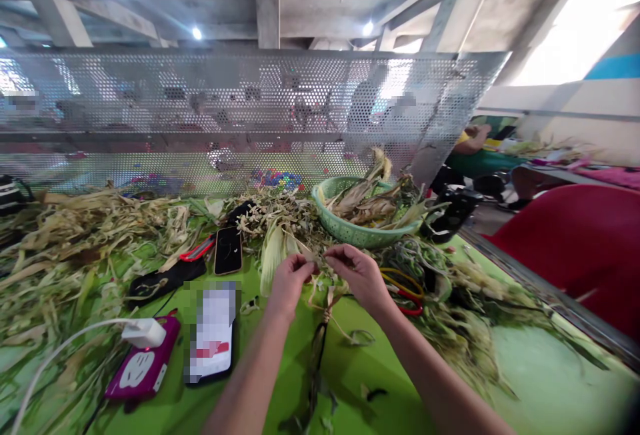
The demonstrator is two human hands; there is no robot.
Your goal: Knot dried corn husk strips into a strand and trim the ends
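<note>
My left hand (293, 278) is closed in a pinch at the middle of the green table, at the narrow end of a pale corn husk (273, 255) that fans out to the left. Close beside it, my right hand (356, 274) also pinches, fingertips turned toward the left ones; what lies in them is too small to make out. Just below both hands, a dark stalk (325, 318) bound with pale strands lies on the tabletop. A thin loop of husk fibre (361, 337) rests to its right.
A green basket (370, 238) of dry husks stands behind my hands. Husk heaps (95, 228) cover the left. Scissors with red and yellow handles (413, 292) lie right. Phones (229, 250) and a purple power bank (145, 362) sit left. A perforated metal screen (225, 102) closes the back.
</note>
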